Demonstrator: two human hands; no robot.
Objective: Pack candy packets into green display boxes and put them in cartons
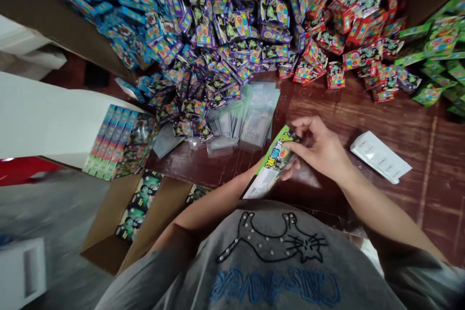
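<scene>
Just in front of my body, a flat printed packet (278,155) with a green edge and a white lower part is tilted between my hands. My right hand (317,147) grips its upper right edge, thumb on the printed face and fingers behind. Coming in from the lower left, my left forearm ends beneath the packet; my left hand (290,171) supports it from below, mostly hidden, with what look like its fingertips showing at the right side. Beyond the packet lie several clear plastic sleeves (256,118) with white paper in them.
Heaps of blue packets (127,14), purple packets (232,26), red packets (363,24) and green packets (441,41) cover the far side. A stack of white labels (381,155) lies right on the brown table (327,106). Striped boxes (116,140) and an open carton (103,223) stand left.
</scene>
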